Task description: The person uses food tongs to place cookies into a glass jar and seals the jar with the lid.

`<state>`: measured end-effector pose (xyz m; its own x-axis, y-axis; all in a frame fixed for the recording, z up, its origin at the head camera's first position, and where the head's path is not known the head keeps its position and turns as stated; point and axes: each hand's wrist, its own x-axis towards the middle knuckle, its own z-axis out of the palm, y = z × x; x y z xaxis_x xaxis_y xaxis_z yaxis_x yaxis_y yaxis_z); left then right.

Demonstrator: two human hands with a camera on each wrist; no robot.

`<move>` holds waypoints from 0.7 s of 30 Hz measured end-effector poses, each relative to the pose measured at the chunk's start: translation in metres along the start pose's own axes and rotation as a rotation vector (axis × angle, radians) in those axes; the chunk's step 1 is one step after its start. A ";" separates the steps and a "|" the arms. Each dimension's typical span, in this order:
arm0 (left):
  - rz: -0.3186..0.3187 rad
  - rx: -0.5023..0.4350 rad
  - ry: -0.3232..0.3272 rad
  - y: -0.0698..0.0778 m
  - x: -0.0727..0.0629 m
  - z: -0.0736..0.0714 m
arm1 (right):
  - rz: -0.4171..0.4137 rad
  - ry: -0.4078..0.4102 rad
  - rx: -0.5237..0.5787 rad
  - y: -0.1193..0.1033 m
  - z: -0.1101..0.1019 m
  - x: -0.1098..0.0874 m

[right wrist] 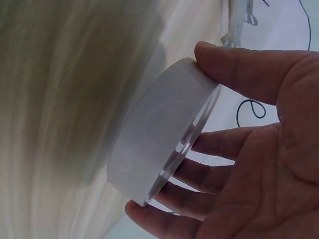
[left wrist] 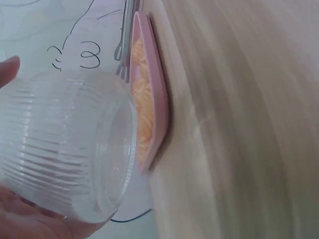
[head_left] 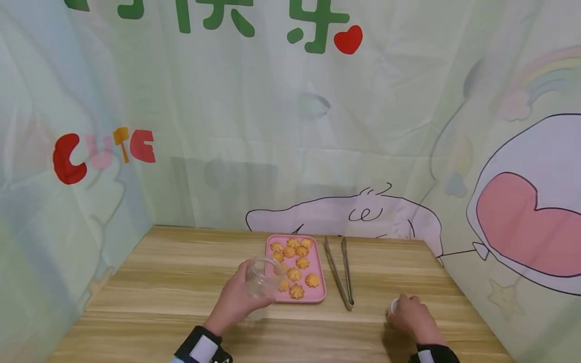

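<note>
My left hand grips a clear ribbed jar around its side, with its uncovered mouth upward in the head view. The jar stands above the table and overlaps the left edge of a pink tray. Piped cookies lie spread over that tray. Over at the right, my right hand holds a white round lid by its rim, thumb on one side and fingers on the other. The lid is tilted close over the tabletop. Metal tongs lie spread beside the tray, between the two hands.
The wood-grain table reaches back to a printed cloth backdrop, which also hangs along both sides. Tray and tongs lie toward the table's back edge.
</note>
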<state>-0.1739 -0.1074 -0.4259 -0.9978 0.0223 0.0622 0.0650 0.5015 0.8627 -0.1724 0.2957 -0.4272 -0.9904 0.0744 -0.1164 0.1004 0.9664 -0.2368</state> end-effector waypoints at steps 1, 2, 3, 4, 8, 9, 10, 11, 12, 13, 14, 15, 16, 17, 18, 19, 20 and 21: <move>-0.024 -0.007 0.005 -0.002 0.002 -0.001 | 0.002 0.007 0.002 0.001 0.001 0.000; -0.046 -0.013 0.010 -0.004 0.003 -0.001 | 0.002 0.013 0.002 0.002 0.001 -0.001; -0.068 -0.015 0.016 -0.006 0.004 -0.002 | 0.005 0.011 0.002 0.003 0.001 -0.001; -0.082 -0.019 0.021 -0.007 0.005 -0.003 | 0.006 0.012 0.005 0.004 0.001 -0.001; -0.098 -0.024 0.040 -0.013 0.008 -0.005 | 0.000 0.007 0.002 0.007 0.002 0.000; -0.100 -0.028 0.045 -0.015 0.008 -0.006 | 0.004 0.001 0.003 0.008 0.003 0.000; -0.097 -0.030 0.050 -0.016 0.009 -0.007 | 0.008 -0.006 0.003 0.009 0.003 0.001; -0.095 -0.029 0.055 -0.017 0.009 -0.007 | 0.008 -0.010 0.002 0.009 0.003 0.001; -0.093 -0.031 0.061 -0.018 0.009 -0.008 | 0.009 -0.013 0.002 0.010 0.003 0.001; -0.095 -0.035 0.066 -0.019 0.010 -0.008 | 0.011 -0.019 0.003 0.011 0.004 0.002; -0.099 -0.038 0.069 -0.020 0.010 -0.009 | 0.018 -0.027 0.004 0.011 0.004 0.002; -0.104 -0.040 0.072 -0.020 0.010 -0.009 | 0.024 -0.034 0.003 0.011 0.004 0.003; -0.106 -0.040 0.076 -0.021 0.010 -0.010 | 0.026 -0.039 0.001 0.012 0.005 0.003; -0.112 -0.039 0.078 -0.022 0.011 -0.010 | 0.027 -0.043 0.000 0.012 0.005 0.003; -0.117 -0.040 0.081 -0.023 0.011 -0.009 | 0.029 -0.050 -0.004 0.013 0.006 0.004; -0.123 -0.040 0.084 -0.025 0.012 -0.009 | 0.028 -0.056 -0.008 0.014 0.007 0.005; -0.131 -0.044 0.085 -0.026 0.012 -0.009 | 0.026 -0.060 -0.015 0.015 0.007 0.005; -0.133 -0.043 0.085 -0.027 0.012 -0.009 | 0.021 -0.062 -0.017 0.015 0.008 0.005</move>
<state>-0.1874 -0.1290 -0.4442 -0.9932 -0.1157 -0.0133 -0.0652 0.4574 0.8869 -0.1752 0.3089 -0.4387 -0.9803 0.0799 -0.1806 0.1189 0.9688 -0.2172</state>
